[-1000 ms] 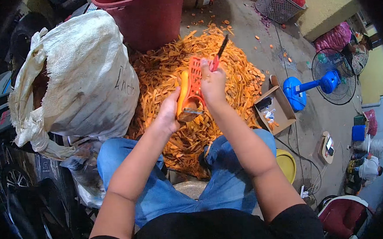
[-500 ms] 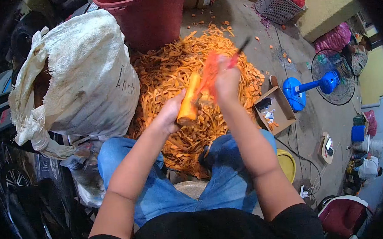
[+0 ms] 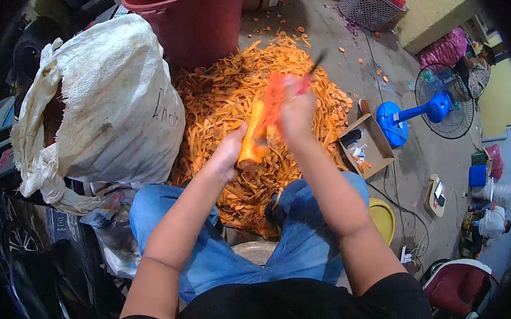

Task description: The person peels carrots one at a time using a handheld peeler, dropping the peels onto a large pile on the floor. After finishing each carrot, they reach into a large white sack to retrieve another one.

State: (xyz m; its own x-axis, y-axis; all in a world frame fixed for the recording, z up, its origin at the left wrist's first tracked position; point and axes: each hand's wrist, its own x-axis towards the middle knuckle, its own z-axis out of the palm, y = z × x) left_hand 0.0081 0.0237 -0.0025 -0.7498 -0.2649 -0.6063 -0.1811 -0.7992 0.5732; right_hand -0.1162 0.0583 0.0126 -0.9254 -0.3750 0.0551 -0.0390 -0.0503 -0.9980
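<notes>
My left hand (image 3: pixel 230 152) is closed round the lower part of a peeled orange carrot (image 3: pixel 250 137), which is tilted with its thick end toward me. Against the upper right of the carrot, my right hand (image 3: pixel 297 111) grips a red tool (image 3: pixel 275 97), blurred by motion, with a dark tip sticking out at the upper right. What the tool's working edge looks like cannot be made out. Under both hands lies a large heap of orange peelings (image 3: pixel 222 97) on the floor.
A white sack (image 3: pixel 117 103) stands at the left, a red tub (image 3: pixel 192 29) behind the heap. Rightward are an open cardboard box (image 3: pixel 377 143), a blue fan (image 3: pixel 395 124), cables, a yellow lid (image 3: pixel 382 222) and a basket (image 3: pixel 369 6). People are at the far right.
My right hand and the red tool have shifted slightly left and toward me along the carrot. My left hand still holds the carrot in nearly the same place.
</notes>
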